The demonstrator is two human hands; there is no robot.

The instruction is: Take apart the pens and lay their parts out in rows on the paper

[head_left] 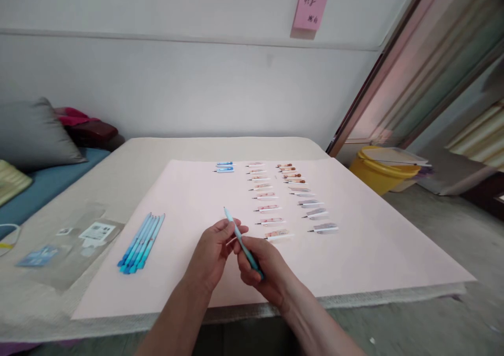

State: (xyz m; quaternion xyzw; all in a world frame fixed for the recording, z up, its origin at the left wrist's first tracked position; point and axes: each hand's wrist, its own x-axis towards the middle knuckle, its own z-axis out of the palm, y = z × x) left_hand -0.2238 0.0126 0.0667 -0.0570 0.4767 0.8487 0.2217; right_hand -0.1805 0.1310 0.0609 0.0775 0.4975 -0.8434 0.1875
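Note:
A light blue pen (244, 247) is held in both hands above the near part of a pink sheet (189, 288), its dark tip pointing away from me. My left hand (212, 248) pinches it near the tip end. Around the barrel, towards its darker back end, my right hand (268, 267) is closed. Several blue pens (142, 243) lie side by side to the left. Beyond my hands lies a column of white refills with pink-patterned pieces (268, 207). Brown-patterned ones (292, 176) and greyish ones (317, 212) lie further right. Two blue-patterned ones (224, 170) lie near the far edge.
The sheet covers part of a cream-coloured table (149, 151). Clear plastic bags with a label (97, 231) lie at the left. A grey cushion (35, 133) rests beyond them. A yellow bin (374, 169) stands on the floor at right, and a pink note (310, 7) hangs on the wall.

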